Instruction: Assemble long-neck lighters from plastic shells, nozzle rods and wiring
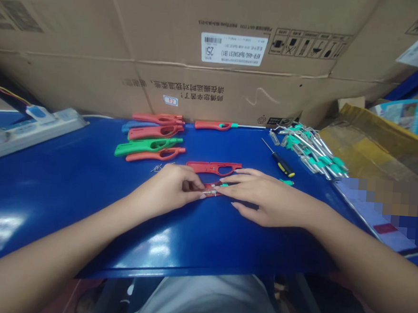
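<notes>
assembly workshop: blue workbench (67,184), lighter shells (148,145), shipping cartons (167,39).

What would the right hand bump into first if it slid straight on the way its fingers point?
The right hand points left along the glossy blue table. It already touches the small red plastic part with a silver metal end; just past it, probably the left hand's fingertips.

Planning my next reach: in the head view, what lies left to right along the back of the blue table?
White fixture → pile of coloured handle shells → assembled red lighter → bundle of teal-tipped metal tubes. Left hand, right hand and screwdriver overlap these; omitted.
</notes>
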A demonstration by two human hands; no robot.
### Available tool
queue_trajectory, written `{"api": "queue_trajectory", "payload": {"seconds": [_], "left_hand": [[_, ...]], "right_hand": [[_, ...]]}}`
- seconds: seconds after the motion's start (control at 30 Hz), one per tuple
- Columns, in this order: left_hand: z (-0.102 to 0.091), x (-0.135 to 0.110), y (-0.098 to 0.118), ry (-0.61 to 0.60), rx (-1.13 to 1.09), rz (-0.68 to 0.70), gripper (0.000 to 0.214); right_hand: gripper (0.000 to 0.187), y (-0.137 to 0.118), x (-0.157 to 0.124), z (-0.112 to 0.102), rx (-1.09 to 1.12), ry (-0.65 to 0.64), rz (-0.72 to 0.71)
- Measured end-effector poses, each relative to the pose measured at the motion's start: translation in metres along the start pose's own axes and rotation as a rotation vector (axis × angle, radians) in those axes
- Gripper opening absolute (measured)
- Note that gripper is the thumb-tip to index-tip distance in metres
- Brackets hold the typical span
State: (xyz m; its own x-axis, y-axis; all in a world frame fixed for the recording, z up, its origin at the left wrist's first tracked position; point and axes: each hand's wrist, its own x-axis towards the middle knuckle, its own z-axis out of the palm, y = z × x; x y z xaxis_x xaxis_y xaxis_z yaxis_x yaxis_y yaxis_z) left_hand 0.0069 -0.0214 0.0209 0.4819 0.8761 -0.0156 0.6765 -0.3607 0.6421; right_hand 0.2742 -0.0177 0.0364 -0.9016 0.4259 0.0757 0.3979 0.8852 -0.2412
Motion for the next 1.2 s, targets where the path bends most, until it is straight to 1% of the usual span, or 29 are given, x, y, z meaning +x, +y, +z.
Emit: {"api": "queue_trajectory", "payload": {"seconds": [0.1, 0.23, 0.43, 0.57, 0.67, 0.83, 0.97, 1.07, 1.2], "left_hand": [[0.002, 0.001, -0.002, -0.007, -0.083, -0.059, 0.015], [0.003, 0.004, -0.004, -0.034, -0.177, -0.134, 0.022], [-0.005, 0.002, -0.003, -0.078, -0.142, -0.161, 0.029], [-0.008, 0.002, 0.000, -0.095, -0.132, -0.124, 0.024], [-0.009, 0.002, 0.003, -0.069, -0.085, -0.058, 0.019], [-0.010, 0.002, 0.006, -0.049, 0.004, 0.006, 0.016], [-0.010, 0.002, 0.005, -0.038, 0.028, 0.028, 0.014], [-0.011, 0.003, 0.005, -0.047, 0.034, 0.025, 0.014], [-0.012, 0.002, 0.006, -0.048, 0.053, 0.057, 0.015]], "right_hand": [[0.043, -0.001, 0.000, 0.001, 0.000, 0.012, -0.003], [0.042, 0.000, 0.001, 0.001, 0.011, 0.027, 0.001], [0.042, 0.001, 0.001, 0.002, -0.003, 0.029, -0.011], [0.042, 0.002, 0.001, 0.003, 0.003, 0.062, -0.022], [0.040, 0.002, 0.000, 0.002, 0.029, 0.085, -0.010], [0.040, 0.000, 0.001, 0.002, 0.057, 0.051, 0.003], [0.039, 0.001, 0.002, 0.004, 0.118, 0.067, 0.027], [0.035, 0.005, 0.002, 0.005, 0.110, 0.121, 0.025], [0.020, 0.014, 0.001, 0.004, 0.044, 0.229, 0.090]]}}
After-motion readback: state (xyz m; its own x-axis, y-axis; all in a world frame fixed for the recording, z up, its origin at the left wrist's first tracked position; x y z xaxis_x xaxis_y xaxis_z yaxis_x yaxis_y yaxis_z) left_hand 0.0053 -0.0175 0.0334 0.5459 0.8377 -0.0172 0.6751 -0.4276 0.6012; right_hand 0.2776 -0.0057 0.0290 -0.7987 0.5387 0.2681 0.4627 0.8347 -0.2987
